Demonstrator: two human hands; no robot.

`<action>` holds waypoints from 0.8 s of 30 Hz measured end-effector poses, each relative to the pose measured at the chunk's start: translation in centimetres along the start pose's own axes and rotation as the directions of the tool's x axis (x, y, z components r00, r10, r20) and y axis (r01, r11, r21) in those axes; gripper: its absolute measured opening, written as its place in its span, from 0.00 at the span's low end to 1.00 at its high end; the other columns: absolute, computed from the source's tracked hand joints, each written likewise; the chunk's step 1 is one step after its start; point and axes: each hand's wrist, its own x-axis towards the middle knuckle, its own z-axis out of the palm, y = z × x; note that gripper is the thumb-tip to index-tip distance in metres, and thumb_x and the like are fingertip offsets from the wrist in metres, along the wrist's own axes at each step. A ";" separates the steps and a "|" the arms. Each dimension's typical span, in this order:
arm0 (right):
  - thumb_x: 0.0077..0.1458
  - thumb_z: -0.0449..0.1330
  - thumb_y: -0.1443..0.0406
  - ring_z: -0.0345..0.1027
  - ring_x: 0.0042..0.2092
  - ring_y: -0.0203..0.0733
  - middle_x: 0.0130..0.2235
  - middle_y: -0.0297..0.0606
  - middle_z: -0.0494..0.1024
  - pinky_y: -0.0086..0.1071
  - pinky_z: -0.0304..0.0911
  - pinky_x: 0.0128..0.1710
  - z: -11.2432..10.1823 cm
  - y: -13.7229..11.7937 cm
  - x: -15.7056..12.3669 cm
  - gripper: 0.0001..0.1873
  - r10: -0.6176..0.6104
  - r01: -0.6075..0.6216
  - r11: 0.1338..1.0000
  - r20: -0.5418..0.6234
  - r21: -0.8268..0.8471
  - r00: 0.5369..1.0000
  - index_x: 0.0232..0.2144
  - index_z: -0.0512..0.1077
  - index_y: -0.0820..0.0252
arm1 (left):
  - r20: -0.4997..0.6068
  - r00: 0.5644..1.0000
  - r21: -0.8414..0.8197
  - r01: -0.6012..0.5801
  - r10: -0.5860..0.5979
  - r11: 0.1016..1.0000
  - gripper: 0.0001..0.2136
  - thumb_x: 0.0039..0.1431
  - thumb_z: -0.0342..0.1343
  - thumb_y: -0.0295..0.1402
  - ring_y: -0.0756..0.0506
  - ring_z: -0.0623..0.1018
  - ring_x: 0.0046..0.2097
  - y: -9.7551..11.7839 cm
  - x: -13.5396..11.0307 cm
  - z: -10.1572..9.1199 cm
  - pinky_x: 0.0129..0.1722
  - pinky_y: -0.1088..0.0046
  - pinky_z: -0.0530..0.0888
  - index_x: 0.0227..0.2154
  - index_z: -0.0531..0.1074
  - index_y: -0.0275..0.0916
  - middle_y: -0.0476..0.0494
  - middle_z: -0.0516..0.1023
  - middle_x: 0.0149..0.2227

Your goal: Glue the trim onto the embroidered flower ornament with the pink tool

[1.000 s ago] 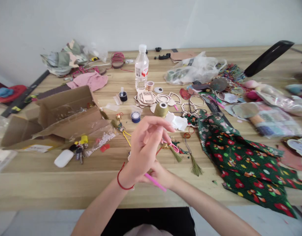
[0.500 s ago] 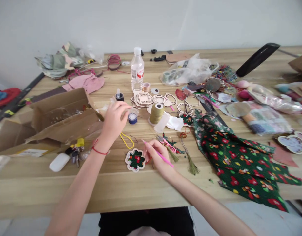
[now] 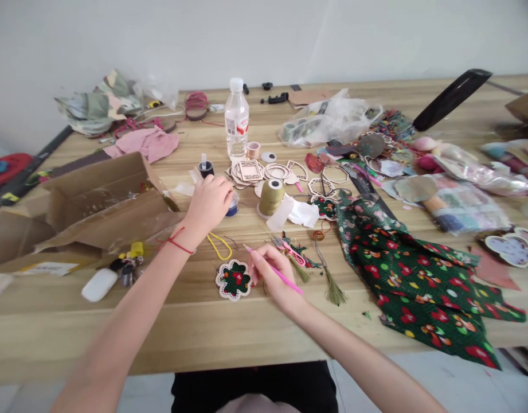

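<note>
My left hand [image 3: 210,201] is over a small round blue container with a clear top [image 3: 232,205]. Its fingers curl down and partly cover the container; their tips are hidden, so I cannot tell whether they touch it. In my right hand [image 3: 272,272] a slim pink pen [image 3: 285,280] is held, its pointed tip aimed up and left. Beside those fingers lies a flower-shaped wooden piece [image 3: 233,280] with green floral fabric in it and pale dots along part of its rim. A yellow cord loop [image 3: 221,246] lies above the piece.
At left are a cardboard box [image 3: 96,201], a white case [image 3: 99,284] and keys. A water bottle [image 3: 237,117], thread spool [image 3: 270,198] and wooden frames [image 3: 249,171] stand behind. Pink-handled scissors [image 3: 294,252], tassels and green floral fabric [image 3: 414,275] lie to the right.
My left hand has moved slightly right and down, and its fingers now cover part of the blue container. My right hand holds the pink pen in nearly the same place.
</note>
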 end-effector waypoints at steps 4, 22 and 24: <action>0.60 0.58 0.49 0.59 0.21 0.31 0.21 0.28 0.69 0.26 0.56 0.22 0.0 -0.1 -0.1 0.20 -0.010 0.010 1.000 0.006 -0.001 1.000 0.25 0.66 0.57 | 0.080 0.997 -0.007 0.010 -0.009 1.000 0.11 0.65 0.47 0.30 0.37 0.71 0.45 0.5 0.3 -0.3 0.44 0.58 0.66 0.35 0.76 0.38 0.38 0.79 0.39; 0.59 0.59 0.49 0.61 0.21 0.31 0.22 0.29 0.70 0.26 0.56 0.21 -0.1 -0.1 0.1 0.20 0.020 -0.020 1.000 0.000 -0.020 1.000 0.25 0.65 0.57 | 0.240 0.946 0.156 0.183 -0.217 0.971 0.09 0.56 0.53 0.22 0.36 0.78 0.40 2.0 3.1 0.5 0.45 0.55 0.67 0.28 0.78 0.34 0.33 0.80 0.31; 0.59 0.59 0.49 0.60 0.22 0.31 0.22 0.29 0.70 0.26 0.57 0.21 -0.1 -0.1 0.0 0.20 0.019 -0.019 0.999 0.010 -0.027 1.000 0.25 0.66 0.57 | 0.240 0.942 0.153 0.203 -0.236 0.967 0.10 0.58 0.52 0.23 0.36 0.78 0.40 1.8 2.7 0.6 0.45 0.55 0.68 0.29 0.78 0.35 0.33 0.80 0.32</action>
